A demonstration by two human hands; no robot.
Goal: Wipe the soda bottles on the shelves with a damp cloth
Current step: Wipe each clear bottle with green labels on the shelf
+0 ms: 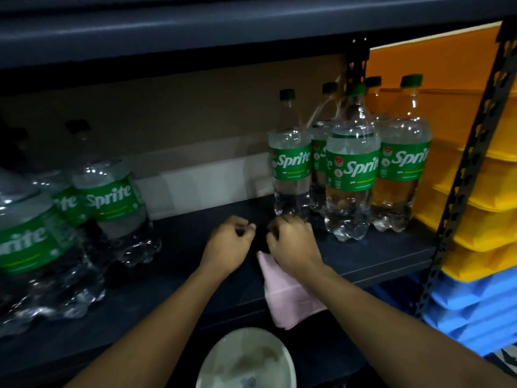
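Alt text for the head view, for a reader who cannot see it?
Two hands hover over a dark shelf: the right hand holds a pink cloth, the left hand is curled beside it. Sprite bottles are grouped at left and right, and a white bowl sits below.

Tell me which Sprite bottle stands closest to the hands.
The leftmost bottle of the right-hand group, just behind the right hand; the others stand farther off.

Both bare arms reached forward from the near edge, side by side. The left hand (228,243) and the right hand (293,243) sat close together, backs up, not quite touching. The left fingers were curled in, with nothing seen in them. The right hand gripped a pink cloth (291,298) under its palm.
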